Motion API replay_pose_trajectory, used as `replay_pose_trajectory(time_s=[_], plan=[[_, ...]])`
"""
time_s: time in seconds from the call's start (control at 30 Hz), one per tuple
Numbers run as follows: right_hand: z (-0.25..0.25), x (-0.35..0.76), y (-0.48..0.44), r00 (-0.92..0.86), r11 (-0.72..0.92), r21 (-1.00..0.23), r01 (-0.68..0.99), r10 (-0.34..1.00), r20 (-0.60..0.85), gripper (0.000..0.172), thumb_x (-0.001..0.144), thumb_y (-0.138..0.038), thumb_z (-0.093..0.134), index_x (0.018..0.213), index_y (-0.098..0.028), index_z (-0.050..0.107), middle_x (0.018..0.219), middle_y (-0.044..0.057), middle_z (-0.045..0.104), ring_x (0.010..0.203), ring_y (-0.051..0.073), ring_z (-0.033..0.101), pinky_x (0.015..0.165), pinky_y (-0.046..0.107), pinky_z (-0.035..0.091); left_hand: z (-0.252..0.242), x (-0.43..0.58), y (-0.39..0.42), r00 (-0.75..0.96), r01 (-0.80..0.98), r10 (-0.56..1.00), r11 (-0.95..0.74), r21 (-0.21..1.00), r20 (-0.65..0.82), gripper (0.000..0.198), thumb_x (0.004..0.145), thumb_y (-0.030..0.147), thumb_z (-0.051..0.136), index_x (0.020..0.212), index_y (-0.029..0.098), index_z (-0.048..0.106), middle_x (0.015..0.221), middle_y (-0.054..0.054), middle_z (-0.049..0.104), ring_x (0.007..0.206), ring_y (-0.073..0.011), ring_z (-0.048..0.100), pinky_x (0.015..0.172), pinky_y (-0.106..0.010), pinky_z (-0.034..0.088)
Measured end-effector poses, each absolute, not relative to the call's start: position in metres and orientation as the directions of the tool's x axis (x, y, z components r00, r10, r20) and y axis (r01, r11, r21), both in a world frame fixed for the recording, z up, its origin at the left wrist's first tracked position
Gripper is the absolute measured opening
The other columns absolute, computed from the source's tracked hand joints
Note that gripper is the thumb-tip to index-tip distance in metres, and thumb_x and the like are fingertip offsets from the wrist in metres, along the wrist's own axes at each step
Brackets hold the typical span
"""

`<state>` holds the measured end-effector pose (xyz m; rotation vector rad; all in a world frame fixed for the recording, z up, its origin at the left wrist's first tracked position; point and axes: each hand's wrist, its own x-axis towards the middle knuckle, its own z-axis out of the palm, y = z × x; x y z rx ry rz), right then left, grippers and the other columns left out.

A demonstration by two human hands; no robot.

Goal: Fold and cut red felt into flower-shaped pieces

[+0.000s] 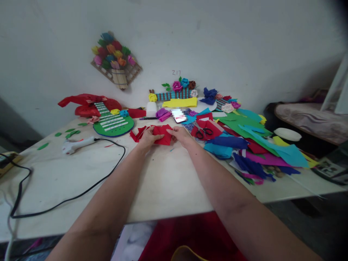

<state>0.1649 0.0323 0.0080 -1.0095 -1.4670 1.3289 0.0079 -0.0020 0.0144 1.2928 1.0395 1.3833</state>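
Both hands hold a folded piece of red crepe paper [162, 135] just above the table [168, 181]. My left hand [148, 139] grips its left side, thumb lying across the front. At the upper right edge, my right hand [179, 135] pinches the paper between thumb and fingers. More red paper pieces [136, 134] lie beside the left hand, partly hidden by it. To the right of my right hand, black-handled scissors [203, 133] rest on another red sheet. A phone [179, 116] with a lit screen stands behind the hands.
A white glue gun [77, 144] lies at left, its black cord [108, 174] looping across the table. Behind it sits a green guitar-shaped craft [114, 125]. Coloured paper sheets [261, 145] pile up at right. A flower craft [174, 92] leans against the wall.
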Motion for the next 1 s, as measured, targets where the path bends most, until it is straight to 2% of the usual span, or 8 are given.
replay_pose_trajectory(time_s=[0.17,0.33,0.67,0.83,1.0], plan=[[0.0084,0.1637,0.0318,-0.245,0.077,-0.997,-0.022,0.966,0.080,0.016,0.075,-0.024,0.059,0.062,-0.015,0.054,0.046,-0.003,0.053,0.040,0.008,0.046,0.042,0.021,0.035,0.0131,0.0081,-0.0011,0.015,-0.047,0.982,-0.188,0.981,0.189,0.044,0.042,0.026,0.081,0.078,0.014,0.059,0.075,-0.004,0.066,0.069,-0.0173,0.061,0.072,-0.035,0.049],[0.0062,0.1623,0.0336,-0.243,0.077,-0.995,-0.068,0.966,0.092,0.019,0.071,-0.030,0.063,0.063,-0.015,0.055,0.046,-0.003,0.054,0.040,0.009,0.047,0.042,0.021,0.037,0.0117,0.0082,-0.0007,0.023,-0.048,0.983,-0.179,0.983,0.180,0.045,0.042,0.029,0.082,0.079,0.014,0.061,0.075,-0.005,0.067,0.068,-0.0175,0.061,0.073,-0.035,0.049],[0.0123,0.1607,0.0260,-0.161,0.066,-0.996,-0.062,0.984,0.075,0.019,0.069,-0.027,0.064,0.058,-0.015,0.053,0.042,-0.003,0.051,0.037,0.007,0.044,0.043,0.021,0.036,0.0103,0.0125,-0.0003,-0.056,-0.028,0.988,-0.146,0.989,0.145,0.050,0.038,0.032,0.083,0.081,0.013,0.064,0.074,-0.005,0.068,0.068,-0.0192,0.062,0.073,-0.037,0.049],[0.0101,0.1604,0.0272,-0.115,0.107,-0.990,-0.087,0.987,0.116,0.022,0.068,-0.028,0.064,0.055,-0.015,0.052,0.041,-0.003,0.050,0.038,0.007,0.042,0.043,0.021,0.035,0.0089,0.0148,0.0015,-0.102,-0.006,0.984,-0.144,0.990,0.143,0.048,0.038,0.030,0.083,0.078,0.013,0.064,0.073,-0.004,0.068,0.068,-0.0193,0.062,0.072,-0.036,0.049],[0.0076,0.1630,0.0298,-0.225,0.018,-0.995,-0.099,0.974,0.040,0.022,0.070,-0.035,0.064,0.065,-0.015,0.055,0.053,0.000,0.057,0.045,0.010,0.051,0.043,0.022,0.041,0.0063,0.0143,0.0043,-0.152,-0.071,0.976,-0.169,0.983,0.157,0.048,0.038,0.030,0.083,0.079,0.012,0.064,0.076,-0.006,0.068,0.068,-0.0193,0.062,0.071,-0.035,0.049]])
